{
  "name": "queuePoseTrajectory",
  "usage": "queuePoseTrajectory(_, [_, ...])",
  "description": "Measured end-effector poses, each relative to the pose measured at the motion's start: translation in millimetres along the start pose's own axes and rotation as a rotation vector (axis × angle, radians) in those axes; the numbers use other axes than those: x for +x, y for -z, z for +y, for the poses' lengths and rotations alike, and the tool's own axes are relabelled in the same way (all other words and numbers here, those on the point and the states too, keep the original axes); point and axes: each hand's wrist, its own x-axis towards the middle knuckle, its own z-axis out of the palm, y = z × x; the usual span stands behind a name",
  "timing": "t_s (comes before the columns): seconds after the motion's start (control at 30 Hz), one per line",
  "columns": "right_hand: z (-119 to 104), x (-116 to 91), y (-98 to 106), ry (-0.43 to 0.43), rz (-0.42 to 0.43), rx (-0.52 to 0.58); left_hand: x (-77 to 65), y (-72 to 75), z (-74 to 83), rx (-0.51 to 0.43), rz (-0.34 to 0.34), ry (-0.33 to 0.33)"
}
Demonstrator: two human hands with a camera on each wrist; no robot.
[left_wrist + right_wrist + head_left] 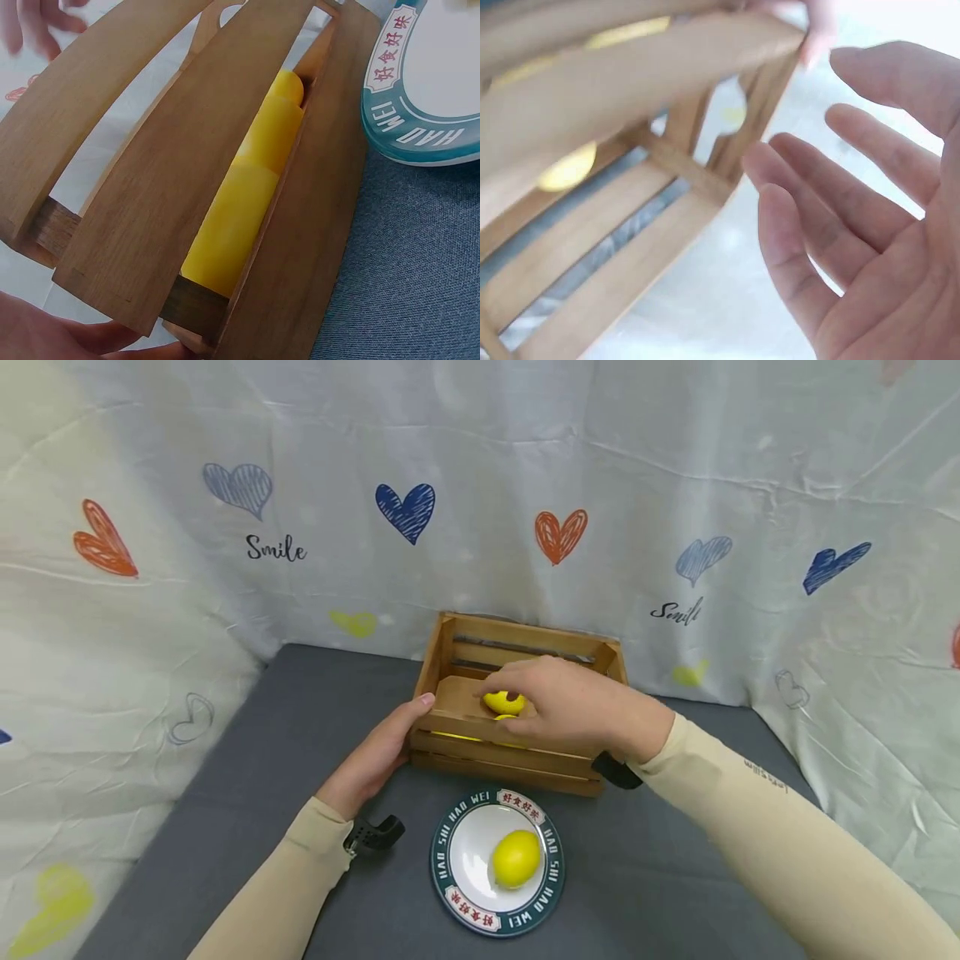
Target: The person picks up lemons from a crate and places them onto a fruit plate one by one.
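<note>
A slatted wooden crate (517, 767) has yellow lemons (504, 702) inside, partly hidden by its front wall and my right hand. My left hand (380, 745) grips the crate's near left corner, thumb over the top edge. Its fingers (97, 337) are at the end of the slats in the left wrist view. Above the crate is my right hand (558, 706), palm empty and fingers loosely bent and spread in the right wrist view. In front of the crate, a white plate (468, 856) with a green lettered rim holds one lemon (516, 859).
A dark grey cloth (300, 718) covers the table. Behind it and along both sides hangs a white curtain (480, 443) printed with hearts and the word Smile; the crate's back stands close to it.
</note>
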Motion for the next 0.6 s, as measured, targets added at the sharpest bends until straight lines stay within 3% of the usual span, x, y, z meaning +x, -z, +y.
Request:
queuePoseTrajectory(0.23, [33,29,5,-0.09,-0.052,0.022,-0.2,-0.9,-0.6,0.008,0.018,0.004])
queuePoseTrajectory(0.6, [71,66,-14,-0.173,-0.145,0.051,-1.1,1.2,-0.8,0.009,0.008,-0.01])
